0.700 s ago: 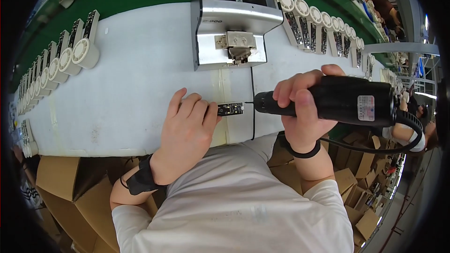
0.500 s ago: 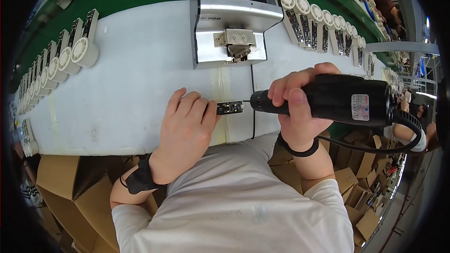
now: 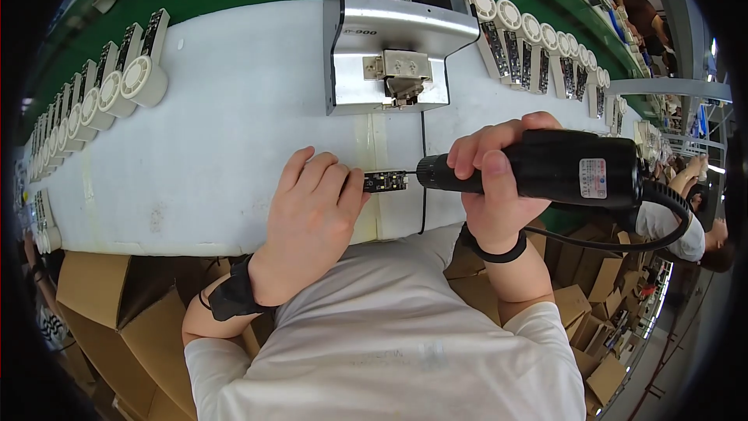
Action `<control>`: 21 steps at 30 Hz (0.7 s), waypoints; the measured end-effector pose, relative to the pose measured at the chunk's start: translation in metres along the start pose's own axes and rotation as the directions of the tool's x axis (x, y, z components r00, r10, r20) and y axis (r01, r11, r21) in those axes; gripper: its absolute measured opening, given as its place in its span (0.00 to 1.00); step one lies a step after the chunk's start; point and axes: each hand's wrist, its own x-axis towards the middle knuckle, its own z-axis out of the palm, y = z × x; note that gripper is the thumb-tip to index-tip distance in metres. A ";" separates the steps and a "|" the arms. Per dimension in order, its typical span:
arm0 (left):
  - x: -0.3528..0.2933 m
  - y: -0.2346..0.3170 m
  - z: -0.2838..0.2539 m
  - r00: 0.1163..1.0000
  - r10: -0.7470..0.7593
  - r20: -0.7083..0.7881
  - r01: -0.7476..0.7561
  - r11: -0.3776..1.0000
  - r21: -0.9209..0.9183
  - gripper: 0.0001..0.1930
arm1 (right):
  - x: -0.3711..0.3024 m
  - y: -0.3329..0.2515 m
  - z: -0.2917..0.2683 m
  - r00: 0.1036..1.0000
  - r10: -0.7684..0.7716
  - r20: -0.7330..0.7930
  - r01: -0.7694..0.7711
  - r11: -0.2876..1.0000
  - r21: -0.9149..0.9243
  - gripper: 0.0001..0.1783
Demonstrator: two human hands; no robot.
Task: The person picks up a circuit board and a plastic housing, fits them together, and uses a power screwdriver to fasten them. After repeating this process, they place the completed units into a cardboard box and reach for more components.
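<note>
A narrow dark circuit board (image 3: 387,181) with small light components pokes out to the right of my left hand (image 3: 310,214). My fingers are closed over its left end and hide whatever lies under them. From the right, my right hand (image 3: 500,191) wraps around a thick black electric screwdriver (image 3: 549,165), held level with its tip pointing left. The thin bit reaches the board's right end; whether it touches a screw is too small to tell. A coiled-sleeve cable (image 3: 676,204) runs from the tool's back end.
A silver box-shaped machine (image 3: 403,22) stands straight ahead. Rows of white round-headed units with exposed boards line the left (image 3: 144,80) and right (image 3: 508,15). Below the white tabletop (image 3: 210,148) are open cardboard boxes (image 3: 93,284). A person (image 3: 678,226) is at far right.
Both hands hold nearly the same pose. The screwdriver's back end has dipped slightly and shifted left, and the whole view has moved a little.
</note>
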 end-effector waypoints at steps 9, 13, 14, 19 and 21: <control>0.000 0.000 0.002 1.000 0.006 -0.020 -0.006 1.000 0.005 0.14 | -0.004 0.008 0.001 0.998 0.005 0.058 -0.002 0.999 -0.053 0.20; -0.001 0.001 0.004 0.999 0.008 -0.043 -0.008 1.000 0.010 0.14 | -0.005 0.011 0.002 1.000 0.006 0.028 -0.005 1.000 -0.017 0.19; -0.002 0.001 0.004 0.999 0.010 -0.053 -0.010 1.000 0.013 0.14 | -0.006 0.011 0.002 1.000 0.007 0.028 -0.006 1.000 -0.020 0.19; -0.003 0.002 0.006 0.998 0.011 -0.069 -0.010 1.000 0.023 0.14 | -0.004 0.008 0.000 0.996 0.021 0.088 -0.016 0.998 -0.054 0.19; -0.003 0.001 0.006 0.997 0.017 -0.071 -0.015 1.000 0.025 0.14 | 0.004 0.003 0.000 0.981 0.082 0.178 -0.061 0.991 -0.120 0.20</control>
